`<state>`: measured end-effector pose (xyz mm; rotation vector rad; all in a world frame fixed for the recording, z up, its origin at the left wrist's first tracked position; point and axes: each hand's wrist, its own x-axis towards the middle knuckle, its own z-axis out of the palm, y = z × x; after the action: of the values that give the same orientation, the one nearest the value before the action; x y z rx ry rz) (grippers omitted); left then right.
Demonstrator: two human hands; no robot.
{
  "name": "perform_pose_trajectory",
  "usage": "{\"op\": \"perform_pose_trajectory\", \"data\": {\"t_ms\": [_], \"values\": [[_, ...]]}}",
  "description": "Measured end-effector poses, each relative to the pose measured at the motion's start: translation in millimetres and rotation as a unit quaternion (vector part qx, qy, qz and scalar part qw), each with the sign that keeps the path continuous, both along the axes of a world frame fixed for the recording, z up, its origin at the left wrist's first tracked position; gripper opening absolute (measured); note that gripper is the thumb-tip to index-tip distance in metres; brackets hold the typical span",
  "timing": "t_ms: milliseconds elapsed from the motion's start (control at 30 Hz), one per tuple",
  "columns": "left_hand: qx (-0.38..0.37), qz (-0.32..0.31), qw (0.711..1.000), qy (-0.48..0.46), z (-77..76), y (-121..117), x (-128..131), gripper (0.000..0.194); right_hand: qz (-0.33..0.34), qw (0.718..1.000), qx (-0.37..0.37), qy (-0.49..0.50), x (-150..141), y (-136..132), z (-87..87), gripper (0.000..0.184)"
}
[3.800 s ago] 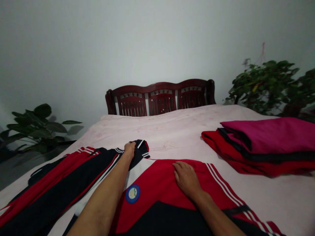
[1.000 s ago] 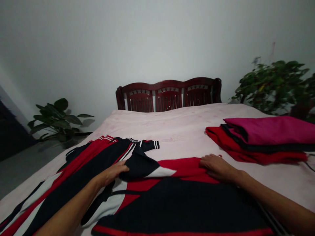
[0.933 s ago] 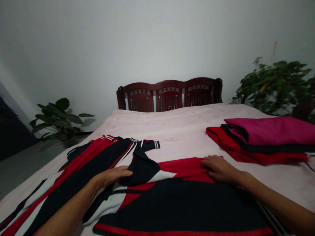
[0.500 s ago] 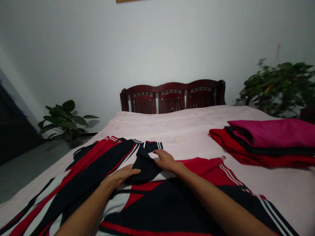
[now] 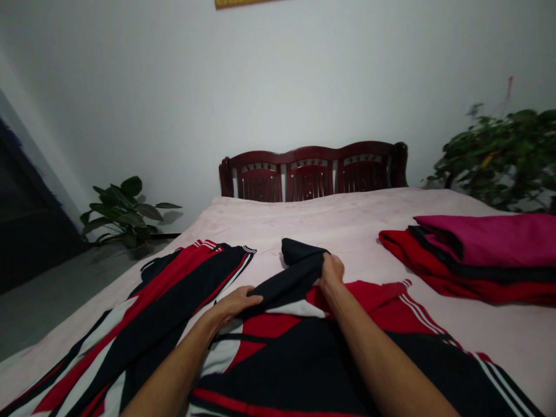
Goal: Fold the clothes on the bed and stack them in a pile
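Note:
A red, navy and white jacket (image 5: pixel 313 353) lies spread on the bed in front of me, its upper left part folded inward. My left hand (image 5: pixel 238 302) pinches the folded navy cloth at the shoulder side. My right hand (image 5: pixel 332 271) is closed on the navy sleeve (image 5: pixel 299 255), bringing it over toward the middle; the sleeve's far end is bent back and rests near the bed's pink sheet. White stripes mark the jacket's other sleeve (image 5: pixel 421 313), which lies out to the right. The fingertips of my right hand are hidden behind the cloth.
Striped red, navy and white clothes (image 5: pixel 143 324) lie along the left side of the bed (image 5: pixel 278 223). Folded red, navy and magenta clothes (image 5: pixel 490 243) are stacked at the right. Beyond are a dark wooden headboard (image 5: pixel 313 174), a left plant (image 5: pixel 125 214) and a right plant (image 5: pixel 504 156).
The jacket's left side has been folded inward. My right hand has left the jacket's right part, crossed to the navy sleeve, taken hold of it and drawn it rightward. My left hand stays on the fold.

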<state>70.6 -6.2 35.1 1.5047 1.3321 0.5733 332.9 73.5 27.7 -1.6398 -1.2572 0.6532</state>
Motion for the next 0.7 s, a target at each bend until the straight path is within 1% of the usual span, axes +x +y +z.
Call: {"op": "perform_pose_trajectory", "data": {"t_ms": [100,167,200,233,267,300,333,367,400,433,467,500,533,567,633,700], "values": [[0.039,-0.008,0.999,0.036,-0.9,2.8,3.0,0.038,-0.025,0.996,-0.037,0.076,33.2,-41.4,-17.4,0.037],[0.066,-0.017,0.996,0.061,-0.7,1.9,2.9,0.034,-0.006,0.992,-0.070,0.102,48.3,-69.1,-29.2,0.032],[0.079,-0.019,0.994,0.070,-0.2,0.8,1.6,0.034,0.011,0.989,-0.089,0.115,54.7,-79.9,-32.4,0.031],[0.092,-0.020,0.993,0.076,0.7,-0.3,-0.6,0.033,0.029,0.987,-0.103,0.118,60.7,-88.0,-32.9,0.032],[0.104,-0.019,0.991,0.079,1.8,-1.3,-3.6,0.032,0.044,0.988,-0.109,0.099,66.1,-93.1,-30.4,0.035],[0.115,-0.015,0.990,0.079,3.2,-1.9,-7.3,0.031,0.050,0.992,-0.102,0.046,70.6,-95.4,-25.4,0.040],[0.124,-0.009,0.989,0.076,4.8,-2.0,-11.6,0.031,0.046,0.995,-0.084,-0.039,73.8,-95.1,-18.3,0.047],[0.132,0.000,0.988,0.074,6.5,-1.6,-16.4,0.031,0.036,0.987,-0.059,-0.148,75.2,-92.8,-10.3,0.053],[0.138,0.012,0.988,0.071,8.1,-0.8,-21.5,0.032,0.029,0.964,-0.035,-0.262,74.5,-88.8,-2.2,0.057],[0.141,0.026,0.987,0.070,9.6,0.2,-26.6,0.034,0.030,0.931,-0.018,-0.363,71.6,-83.5,4.8,0.059],[0.143,0.039,0.987,0.068,10.7,1.2,-31.7,0.036,0.040,0.902,-0.013,-0.430,67.0,-77.4,9.9,0.058],[0.144,0.049,0.986,0.069,11.3,2.0,-36.4,0.039,0.057,0.882,-0.017,-0.467,61.2,-70.6,12.7,0.056],[0.144,0.056,0.986,0.070,11.3,2.4,-40.5,0.040,0.077,0.873,-0.025,-0.481,55.1,-63.5,13.0,0.054],[0.142,0.058,0.986,0.070,10.6,2.1,-43.7,0.040,0.092,0.872,-0.032,-0.480,49.6,-56.4,11.2,0.052],[0.141,0.043,0.985,0.087,7.2,-0.4,-46.5,0.040,0.107,0.884,-0.047,-0.453,43.3,-42.7,3.3,0.046],[0.146,0.016,0.982,0.118,1.6,-5.2,-44.3,0.043,0.107,0.903,-0.061,-0.411,46.0,-30.8,-5.0,0.035]]}}
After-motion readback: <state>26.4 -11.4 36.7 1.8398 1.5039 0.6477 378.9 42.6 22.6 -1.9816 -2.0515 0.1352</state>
